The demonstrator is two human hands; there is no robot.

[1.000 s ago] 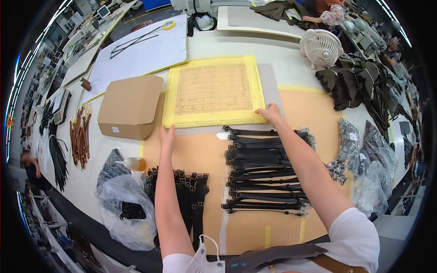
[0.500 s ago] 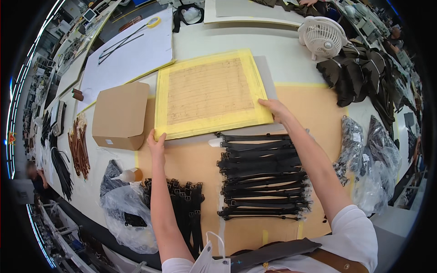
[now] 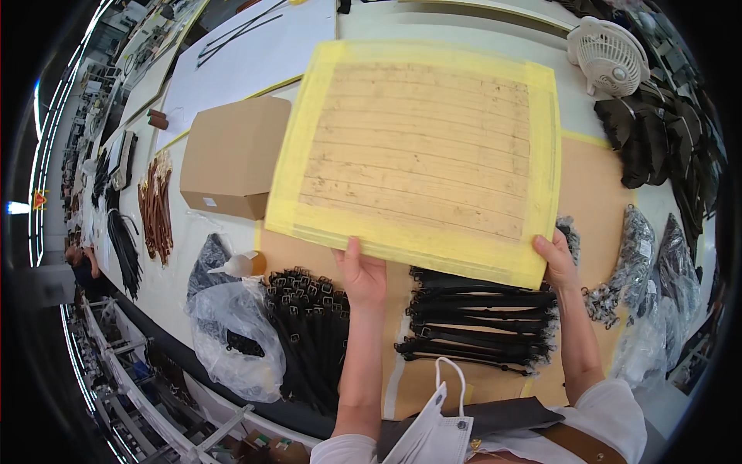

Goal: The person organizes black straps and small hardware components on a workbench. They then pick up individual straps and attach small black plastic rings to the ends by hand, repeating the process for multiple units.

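Observation:
A flat tan board (image 3: 421, 147) edged with yellow tape is raised over the table, its near side tilted toward me. Faint parallel lines and dark scuffs cross its surface. My left hand (image 3: 362, 274) grips the near edge, thumb on top. My right hand (image 3: 558, 261) is closed on the near right corner; fingers of both hands go out of sight beneath. Below the board, a row of black straps (image 3: 479, 329) lies partly covered. Left of it is a bunch of black buckled straps (image 3: 313, 321).
A brown cardboard box (image 3: 232, 155), a glue bottle (image 3: 246, 264) and a clear plastic bag (image 3: 236, 332) stand at left, with brown straps (image 3: 157, 205) farther out. A white fan (image 3: 610, 58), dark bundled pieces (image 3: 638, 139) and bagged metal hardware (image 3: 638, 247) lie right.
The board has come up and nearer to me, covering the far part of the strap row. Both hands moved rightward and toward me with it, still gripping. The view has also shifted.

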